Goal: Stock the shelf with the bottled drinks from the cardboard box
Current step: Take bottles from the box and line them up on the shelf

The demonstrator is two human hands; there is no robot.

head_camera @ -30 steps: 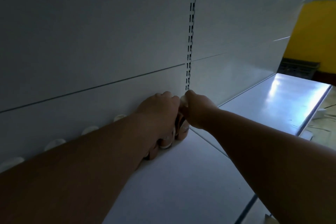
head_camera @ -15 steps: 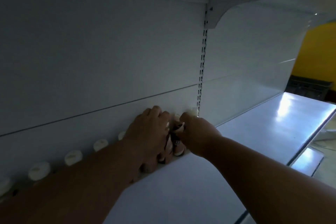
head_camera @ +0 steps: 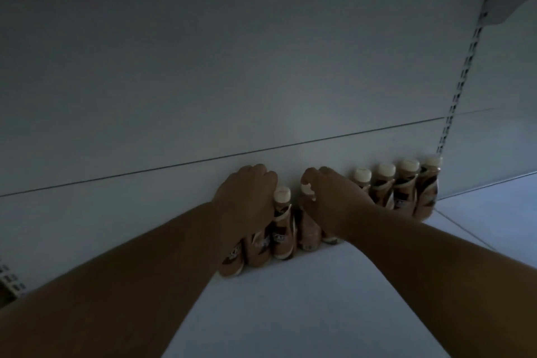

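Dim light; white back panel (head_camera: 203, 81), slotted upright (head_camera: 462, 81) at rt.

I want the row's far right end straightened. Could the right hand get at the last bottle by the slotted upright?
Probably yes. The right hand rests on bottles a few places left of the end bottle, and the shelf in front of the row lies bare.

Shelf (head_camera: 319, 299) smooth painted metal; bottles (head_camera: 404, 192) glossy plastic, white caps.
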